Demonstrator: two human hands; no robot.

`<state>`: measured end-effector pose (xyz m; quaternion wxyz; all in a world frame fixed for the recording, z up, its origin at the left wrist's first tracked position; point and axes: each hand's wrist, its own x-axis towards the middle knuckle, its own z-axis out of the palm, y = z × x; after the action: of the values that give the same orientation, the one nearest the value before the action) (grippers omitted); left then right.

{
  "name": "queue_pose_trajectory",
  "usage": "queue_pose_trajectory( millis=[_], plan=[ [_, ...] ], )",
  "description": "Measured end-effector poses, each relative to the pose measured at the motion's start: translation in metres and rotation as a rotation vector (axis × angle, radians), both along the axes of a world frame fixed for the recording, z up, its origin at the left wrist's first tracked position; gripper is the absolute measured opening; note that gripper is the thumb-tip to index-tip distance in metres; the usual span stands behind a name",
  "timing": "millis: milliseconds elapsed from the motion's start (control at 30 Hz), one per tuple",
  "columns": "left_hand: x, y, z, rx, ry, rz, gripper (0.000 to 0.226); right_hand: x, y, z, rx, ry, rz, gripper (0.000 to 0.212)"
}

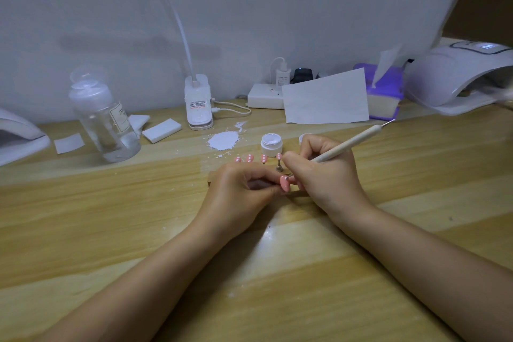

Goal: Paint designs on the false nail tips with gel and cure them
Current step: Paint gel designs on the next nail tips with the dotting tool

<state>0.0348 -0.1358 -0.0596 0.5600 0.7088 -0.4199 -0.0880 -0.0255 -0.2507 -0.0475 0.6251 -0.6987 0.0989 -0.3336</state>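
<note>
Head view, looking down at a wooden table (111,230). The left hand (238,189) has its fingers curled, pinching a pink nail tip (284,184) near the table's middle. The right hand (322,169) grips a dotting pen (347,146) like a pencil, its lower point touching the tip's upper end. Just behind the hands, four more pink tips (256,158) with white dots stand in a row. An open gel pot (271,144) sits behind them, beside a white spill (223,140). A curing lamp (458,75) stands at far right, a clear bottle (104,116) at left.
</note>
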Motion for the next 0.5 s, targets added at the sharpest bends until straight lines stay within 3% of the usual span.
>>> queue_pose_trajectory(
  millis=[500],
  plan=[
    [-0.0009,-0.0003,0.0003,-0.003,-0.014,-0.006,0.01,0.0003,0.0005,0.0002,0.007,0.015,-0.027,0.04]
  ],
)
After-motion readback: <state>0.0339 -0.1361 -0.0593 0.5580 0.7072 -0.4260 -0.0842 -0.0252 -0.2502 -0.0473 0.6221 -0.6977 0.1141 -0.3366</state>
